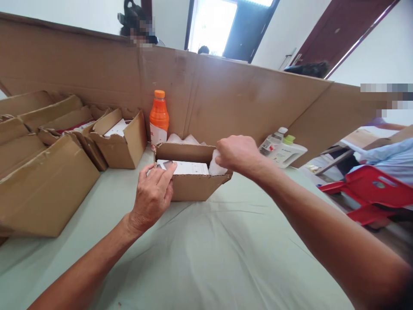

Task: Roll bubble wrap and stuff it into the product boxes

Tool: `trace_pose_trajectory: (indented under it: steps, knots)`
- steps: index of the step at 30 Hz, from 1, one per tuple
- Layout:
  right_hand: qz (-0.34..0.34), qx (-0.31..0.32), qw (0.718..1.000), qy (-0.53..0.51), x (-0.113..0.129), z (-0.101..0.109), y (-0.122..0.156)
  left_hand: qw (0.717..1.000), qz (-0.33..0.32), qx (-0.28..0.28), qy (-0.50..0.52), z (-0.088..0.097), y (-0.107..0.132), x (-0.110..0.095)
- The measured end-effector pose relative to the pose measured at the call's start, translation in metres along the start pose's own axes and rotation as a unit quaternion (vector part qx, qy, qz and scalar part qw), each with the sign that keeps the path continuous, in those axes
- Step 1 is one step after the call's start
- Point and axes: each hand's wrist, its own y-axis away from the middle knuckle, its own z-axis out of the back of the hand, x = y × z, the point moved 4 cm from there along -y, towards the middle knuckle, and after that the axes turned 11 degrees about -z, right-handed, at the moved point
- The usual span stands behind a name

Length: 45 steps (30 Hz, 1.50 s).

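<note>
An open cardboard box point(193, 189) stands on the cloth-covered table, with white cartons point(192, 168) packed inside it. My left hand point(154, 189) grips the box's left front corner, its fingers bent over the rim and the index fingertip at the cartons. At the box's right end, my right hand point(237, 153) is closed in a fist on a white piece of soft packing wrap point(214, 165), which reaches down into the gap beside the cartons. The palm side of the right hand is hidden.
Several cardboard boxes point(48, 185) are grouped at the left; a smaller one point(130, 146) holds white papers or cartons. Behind stand an orange bottle point(159, 118), a clear bottle point(272, 142) and a white jug point(288, 153) against a cardboard partition point(232, 99). A red chair point(380, 189) is at right.
</note>
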Motion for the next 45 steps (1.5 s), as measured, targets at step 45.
trace_pose_trajectory:
  steps: [45]
  knots:
    - [-0.141,-0.096,0.854,-0.492,-0.126,-0.214,0.265,0.829,0.324,0.176,0.421,-0.073,0.043,-0.067]
